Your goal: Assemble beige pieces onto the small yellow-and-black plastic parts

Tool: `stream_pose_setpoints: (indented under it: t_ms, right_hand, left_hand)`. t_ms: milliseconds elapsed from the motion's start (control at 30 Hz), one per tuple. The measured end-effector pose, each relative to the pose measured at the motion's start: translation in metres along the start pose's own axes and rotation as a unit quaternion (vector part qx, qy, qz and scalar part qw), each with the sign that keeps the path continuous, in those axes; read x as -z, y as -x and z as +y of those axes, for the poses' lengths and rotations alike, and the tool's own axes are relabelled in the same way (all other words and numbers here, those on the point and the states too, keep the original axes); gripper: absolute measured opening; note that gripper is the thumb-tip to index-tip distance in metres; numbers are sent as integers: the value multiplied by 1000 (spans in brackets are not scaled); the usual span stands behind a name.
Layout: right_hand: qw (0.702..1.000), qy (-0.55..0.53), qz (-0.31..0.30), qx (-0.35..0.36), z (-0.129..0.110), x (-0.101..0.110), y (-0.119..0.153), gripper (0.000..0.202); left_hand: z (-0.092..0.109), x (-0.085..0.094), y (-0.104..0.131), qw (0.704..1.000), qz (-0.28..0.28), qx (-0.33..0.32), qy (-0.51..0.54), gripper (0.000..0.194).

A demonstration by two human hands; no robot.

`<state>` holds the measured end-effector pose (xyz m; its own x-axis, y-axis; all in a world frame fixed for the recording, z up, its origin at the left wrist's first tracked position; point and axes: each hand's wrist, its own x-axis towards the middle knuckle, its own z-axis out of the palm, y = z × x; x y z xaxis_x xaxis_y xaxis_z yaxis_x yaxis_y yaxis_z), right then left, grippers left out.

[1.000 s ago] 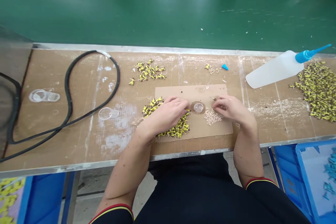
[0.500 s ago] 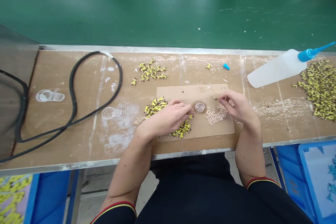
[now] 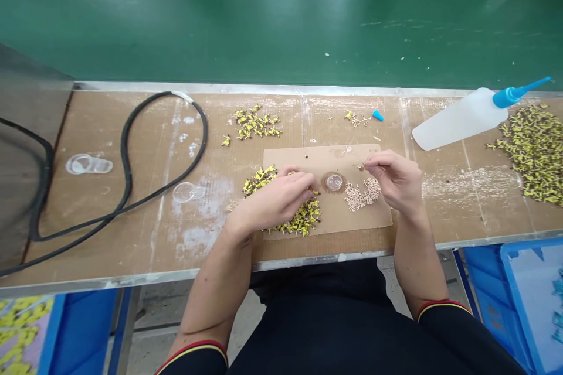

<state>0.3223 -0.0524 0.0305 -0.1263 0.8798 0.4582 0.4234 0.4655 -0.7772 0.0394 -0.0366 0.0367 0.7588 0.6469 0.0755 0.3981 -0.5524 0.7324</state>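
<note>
A: Item one, left hand [image 3: 281,196]?
B: Curled palm-down on the heap of small yellow-and-black parts [image 3: 303,220], fingertips bunched at the heap's far edge. Whether it pinches a piece, I cannot tell.

A: Item two, right hand [image 3: 393,179]?
B: Raised a little above the scatter of tiny pale tan pins [image 3: 361,194], thumb and forefinger pinched on what looks like a single pin, too small to confirm.

A: Item three, what lies between them?
B: A small round clear dish [image 3: 334,182] on the brown cardboard sheet [image 3: 323,155], just beside the left fingertips; the right hand stands a little farther off, to its other side.

A: Remaining stock on the surface [image 3: 145,228]?
B: Beyond the right hand, a white squeeze bottle with blue nozzle [image 3: 461,118] lying on its side; well left of the left hand, a looped black cable [image 3: 127,158].
</note>
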Motion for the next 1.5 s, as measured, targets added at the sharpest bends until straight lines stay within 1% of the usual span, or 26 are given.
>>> stream_pose_setpoints:
  t_ms: [33,100,133,167,200,267,333,433,500,633,700,800,1067,1167,1267,1367,1500]
  right_hand:
    - [1000,-18,0,1,-2,-3,1,15]
    - [999,-50,-4,12,-6,-9,2,16]
    - [998,-61,-7,21,-9,-12,2,16]
    - [997,-69,-12,30,-11,-15,3,16]
    - [996,-74,-17,39,-14,-17,3,16]
    - [995,-79,-26,53,-18,-22,4,15]
    - [994,-81,-28,63,-21,-25,4,14]
    - [994,-71,-23,79,-23,-28,5,13]
    - [993,-59,-22,95,-23,-30,5,9]
    - [992,-29,-40,120,-23,-32,6,3]
    - [991,-17,-51,123,-23,-33,6,5]
    - [990,-12,-54,129,-24,-33,6,6]
    - [991,13,-56,123,-25,-34,7,12]
    - [992,33,-68,105,-22,-29,5,12]
    - [991,61,-98,74,-13,-19,1,11]
    - [984,91,-144,47,-2,-11,-3,11]
    - [973,109,-201,20,8,-9,-4,14]
  left_hand:
    - [0,-1,0,998,61,6,18,13]
    - [2,-6,-1,980,186,-2,75,8]
    - [3,-9,-3,968,227,-17,102,9]
    - [5,-13,-5,959,253,-37,120,13]
    - [7,-17,-7,954,265,-55,127,17]
    - [14,-24,-13,951,278,-66,118,23]
    - [20,-30,-17,950,284,-55,118,18]
    - [28,-36,-21,954,260,-50,142,9]
    - [30,-39,-22,955,250,-44,153,10]
    - [30,-42,-23,951,265,-37,154,15]
    - [29,-43,-23,949,272,-44,154,14]
    - [29,-43,-24,949,269,-40,159,14]
    - [28,-45,-24,952,260,-11,160,16]
    - [27,-43,-24,952,254,3,170,21]
    - [21,-40,-21,941,279,30,190,26]
    - [13,-36,-18,920,321,58,219,25]
    - [5,-34,-18,893,357,55,269,20]
